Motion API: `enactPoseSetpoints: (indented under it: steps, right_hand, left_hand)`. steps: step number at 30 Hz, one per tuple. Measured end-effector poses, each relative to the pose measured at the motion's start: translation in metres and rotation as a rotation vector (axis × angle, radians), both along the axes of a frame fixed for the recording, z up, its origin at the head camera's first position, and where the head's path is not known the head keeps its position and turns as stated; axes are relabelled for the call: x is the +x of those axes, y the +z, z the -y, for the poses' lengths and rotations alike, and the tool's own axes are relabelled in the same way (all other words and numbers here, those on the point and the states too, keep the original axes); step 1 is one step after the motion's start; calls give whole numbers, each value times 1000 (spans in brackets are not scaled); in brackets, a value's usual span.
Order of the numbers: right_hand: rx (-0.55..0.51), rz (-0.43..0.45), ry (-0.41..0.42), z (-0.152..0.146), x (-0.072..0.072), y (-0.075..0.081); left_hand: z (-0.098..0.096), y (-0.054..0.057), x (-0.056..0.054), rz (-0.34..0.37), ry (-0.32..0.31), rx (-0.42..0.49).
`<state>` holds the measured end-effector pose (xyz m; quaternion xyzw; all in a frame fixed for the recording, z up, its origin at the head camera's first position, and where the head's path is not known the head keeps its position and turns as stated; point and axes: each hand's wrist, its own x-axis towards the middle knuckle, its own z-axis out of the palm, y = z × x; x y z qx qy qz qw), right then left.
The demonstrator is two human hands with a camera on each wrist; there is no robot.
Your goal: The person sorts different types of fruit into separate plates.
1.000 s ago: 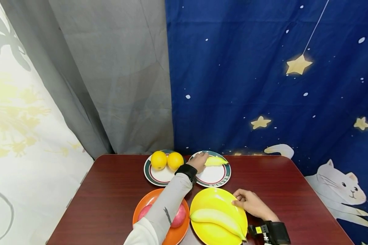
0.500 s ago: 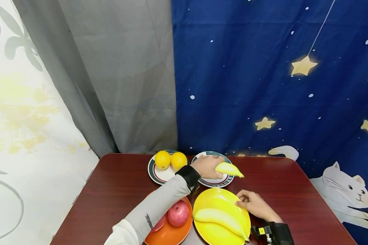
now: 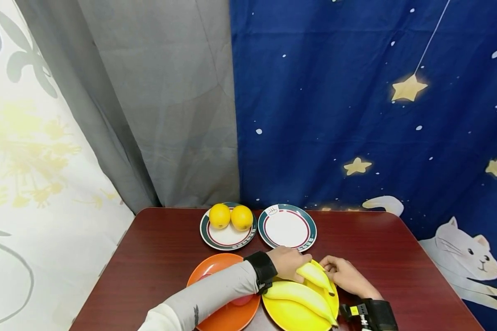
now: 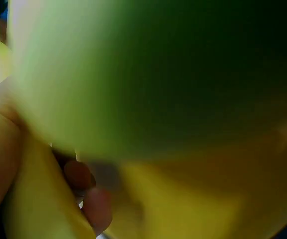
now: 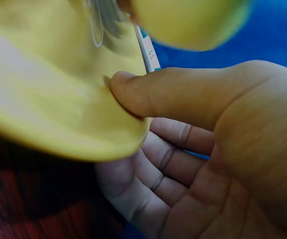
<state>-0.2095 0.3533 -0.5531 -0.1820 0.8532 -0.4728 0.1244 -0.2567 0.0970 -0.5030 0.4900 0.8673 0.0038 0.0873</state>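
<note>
My left hand (image 3: 289,263) grips a yellow banana (image 3: 314,276) and holds it over the back part of the yellow plate (image 3: 279,315). The left wrist view shows the fingers (image 4: 97,209) curled round that banana (image 4: 39,194), while a large blurred yellow-green shape covers much of the picture. A second, larger banana (image 3: 300,296) lies across the plate, just in front of the held one. At the plate's right rim is my right hand (image 3: 348,278). In the right wrist view its thumb (image 5: 138,92) presses on top of the rim, with fingers underneath.
Left of the yellow plate stands an orange plate (image 3: 228,319) with red fruit (image 3: 242,300), mostly hidden by my left forearm. Behind are two green-rimmed white plates, one bearing two oranges (image 3: 219,216), the other bare (image 3: 287,227). Curtains hang behind the table (image 3: 149,257).
My left hand has lifted the banana off the right-hand white plate and brought it forward over the yellow plate. My right hand keeps its place at the rim.
</note>
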Motion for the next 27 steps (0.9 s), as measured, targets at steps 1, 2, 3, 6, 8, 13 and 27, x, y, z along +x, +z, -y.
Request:
enactPoseSetpoints:
  steps: [1, 2, 3, 6, 8, 13, 27]
  right_hand:
    - [10, -6, 9, -1, -1, -1]
    - [12, -12, 11, -1, -1, -1]
    - [15, -9, 7, 0, -1, 0]
    - [45, 42, -30, 8, 4, 13]
    - [68, 62, -68, 15, 8, 21]
    - [94, 59, -95, 21, 11, 26]
    - [134, -6, -168, 6, 18, 49]
  left_hand:
    - [0, -1, 1, 9, 3, -8]
    - [1, -1, 1, 14, 6, -13]
    - [1, -1, 2, 16, 11, -15]
    - [2, -2, 3, 28, 30, -13]
    - [2, -2, 3, 31, 38, -8]
    - [2, -2, 1, 23, 45, -13]
    - [33, 42, -8, 115, 34, 171]
